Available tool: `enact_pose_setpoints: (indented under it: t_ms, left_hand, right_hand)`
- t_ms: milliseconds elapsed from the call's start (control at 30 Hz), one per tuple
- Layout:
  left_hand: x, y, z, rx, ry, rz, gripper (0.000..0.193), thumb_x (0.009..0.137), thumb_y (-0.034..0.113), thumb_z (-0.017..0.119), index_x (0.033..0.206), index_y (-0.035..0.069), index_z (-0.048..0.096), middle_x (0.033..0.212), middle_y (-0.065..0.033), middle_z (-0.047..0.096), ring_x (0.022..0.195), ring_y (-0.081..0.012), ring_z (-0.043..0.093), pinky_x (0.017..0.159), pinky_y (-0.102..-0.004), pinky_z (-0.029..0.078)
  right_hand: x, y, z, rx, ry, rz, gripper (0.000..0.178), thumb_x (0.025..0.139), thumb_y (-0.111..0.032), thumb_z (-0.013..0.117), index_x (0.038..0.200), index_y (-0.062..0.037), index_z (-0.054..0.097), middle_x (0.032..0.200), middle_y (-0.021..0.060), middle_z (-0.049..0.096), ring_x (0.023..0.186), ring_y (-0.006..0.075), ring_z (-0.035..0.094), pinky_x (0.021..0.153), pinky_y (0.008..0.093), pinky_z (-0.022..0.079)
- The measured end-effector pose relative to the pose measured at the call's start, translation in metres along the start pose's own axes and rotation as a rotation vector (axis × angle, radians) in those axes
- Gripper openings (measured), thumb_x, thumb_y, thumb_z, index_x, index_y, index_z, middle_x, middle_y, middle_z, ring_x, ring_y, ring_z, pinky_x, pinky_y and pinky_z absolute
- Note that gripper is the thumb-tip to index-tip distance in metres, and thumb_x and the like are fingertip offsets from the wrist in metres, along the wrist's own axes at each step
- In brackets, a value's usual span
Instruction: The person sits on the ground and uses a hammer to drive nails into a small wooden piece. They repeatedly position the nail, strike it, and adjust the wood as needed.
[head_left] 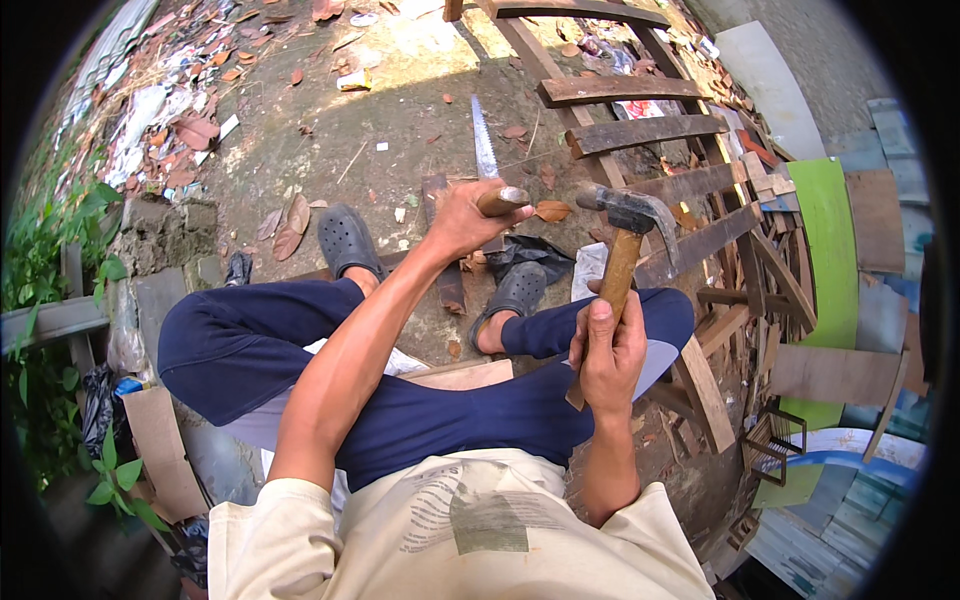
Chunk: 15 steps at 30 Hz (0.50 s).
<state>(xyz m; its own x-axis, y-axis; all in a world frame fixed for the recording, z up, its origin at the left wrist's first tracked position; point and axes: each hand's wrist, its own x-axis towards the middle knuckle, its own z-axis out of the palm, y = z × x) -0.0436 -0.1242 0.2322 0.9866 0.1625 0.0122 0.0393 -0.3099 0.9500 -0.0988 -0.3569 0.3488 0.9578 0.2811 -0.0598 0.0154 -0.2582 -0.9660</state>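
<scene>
My left hand (465, 218) is wrapped round the wooden handle of a handsaw (485, 145). Its toothed metal blade points away from me, above the ground. On the right, my right hand (608, 350) grips the wooden shaft of a claw hammer (632, 212), head up and curved claw to the right. The thumb lies along the shaft. Below my left hand, a narrow dark wooden board (450, 288) lies on the ground between my feet, partly hidden by the hand.
A wooden ladder-like frame (640, 135) with several slats stands at the right, over scrap wood. A green panel (825, 290) is beyond it. My shoes (347, 240) flank the board. Dry leaves and litter (160, 130) lie far left; a concrete block (165, 235) is nearer.
</scene>
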Motion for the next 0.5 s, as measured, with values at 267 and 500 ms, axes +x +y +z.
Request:
enact_pose_setpoints:
  t_ms: [267, 500]
  left_hand:
    - [-0.004, -0.003, 0.003, -0.069, -0.032, 0.088, 0.034, 0.087, 0.037, 0.083, 0.091, 0.006, 0.073, 0.076, -0.0080, 0.069, 0.068, -0.0156, 0.062, 0.064, -0.0359, 0.050]
    - [-0.006, -0.006, -0.002, 0.108, -0.019, 0.053, 0.024, 0.089, 0.027, 0.080, 0.097, 0.005, 0.075, 0.079, -0.0074, 0.072, 0.068, -0.0117, 0.062, 0.063, -0.0346, 0.051]
  right_hand:
    - [0.020, -0.036, 0.004, -0.515, -0.180, -0.183, 0.033, 0.105, -0.025, 0.059, 0.124, 0.0029, 0.056, 0.079, 0.0179, 0.067, 0.069, 0.0358, 0.069, 0.063, 0.0408, 0.053]
    - [0.019, -0.042, 0.005, -0.358, -0.081, -0.345, 0.033, 0.105, -0.023, 0.060, 0.123, 0.0037, 0.055, 0.081, 0.0191, 0.067, 0.067, 0.0379, 0.069, 0.061, 0.0405, 0.052]
